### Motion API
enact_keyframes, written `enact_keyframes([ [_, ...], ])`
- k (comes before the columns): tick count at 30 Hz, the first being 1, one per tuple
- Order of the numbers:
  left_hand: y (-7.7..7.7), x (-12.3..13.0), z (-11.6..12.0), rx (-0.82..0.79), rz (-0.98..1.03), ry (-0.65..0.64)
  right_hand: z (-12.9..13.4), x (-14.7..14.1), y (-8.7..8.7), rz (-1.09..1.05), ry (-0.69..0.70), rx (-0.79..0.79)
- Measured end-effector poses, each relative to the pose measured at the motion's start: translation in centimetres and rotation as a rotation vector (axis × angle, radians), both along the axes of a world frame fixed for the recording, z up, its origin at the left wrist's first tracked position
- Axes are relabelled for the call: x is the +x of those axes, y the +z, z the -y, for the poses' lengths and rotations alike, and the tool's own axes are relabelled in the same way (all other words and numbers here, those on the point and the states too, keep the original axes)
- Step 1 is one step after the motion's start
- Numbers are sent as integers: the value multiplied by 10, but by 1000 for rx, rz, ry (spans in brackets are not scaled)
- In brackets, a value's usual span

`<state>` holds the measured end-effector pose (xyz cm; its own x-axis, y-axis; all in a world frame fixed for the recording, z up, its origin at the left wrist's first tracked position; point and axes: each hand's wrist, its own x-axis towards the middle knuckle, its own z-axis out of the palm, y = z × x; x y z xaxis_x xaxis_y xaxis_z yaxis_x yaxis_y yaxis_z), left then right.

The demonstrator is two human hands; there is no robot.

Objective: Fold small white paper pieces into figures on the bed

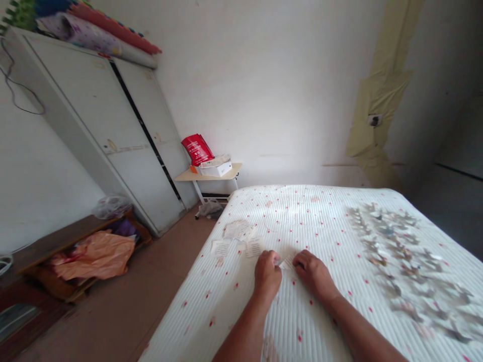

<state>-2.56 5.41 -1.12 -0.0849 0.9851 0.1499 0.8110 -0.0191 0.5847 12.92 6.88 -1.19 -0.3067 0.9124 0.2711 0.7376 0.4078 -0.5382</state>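
Note:
A small piece of printed paper (288,262) lies between my two hands, low over the bed. My left hand (267,272) is closed, its thumb and fingers pinching the paper's left end. On the other side, my right hand (311,270) has its fingers curled down onto the right end. The exact fold of the paper is hard to make out. Just beyond my left hand are loose printed paper sheets (237,231), some overlapping. To the right, several rows of small folded paper figures (409,266), shaped like cranes, stand on the bed; they look blurred.
The bed (298,221) has a white ribbed cover with red spots. Behind its far left corner, a small table (183,176) carries a red bag (198,149) and a white box (219,169). A grey cabinet (132,171) and a low wooden bench (75,231) stand left.

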Motion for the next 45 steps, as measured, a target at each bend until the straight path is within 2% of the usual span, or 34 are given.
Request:
enact_keyframes([
  [9,2,7,7,46,-145,-18,0,0,-2,-18,-11,10],
  [14,0,7,7,75,-159,-38,0,2,-7,-126,-94,64],
  [23,0,6,8,123,-57,-50,2,1,-3,-117,-84,24],
  [28,-6,5,6,164,11,-57,4,1,1,-158,-45,30],
  [33,-10,4,2,149,101,-45,3,2,2,-278,-44,-62],
  [39,-8,1,1,172,198,-95,1,5,2,-429,-44,-124],
  [42,-9,0,0,157,221,-87,0,4,-2,-503,-73,-98],
  [45,-13,0,-2,152,221,-76,-2,4,-8,-579,-87,-2],
])
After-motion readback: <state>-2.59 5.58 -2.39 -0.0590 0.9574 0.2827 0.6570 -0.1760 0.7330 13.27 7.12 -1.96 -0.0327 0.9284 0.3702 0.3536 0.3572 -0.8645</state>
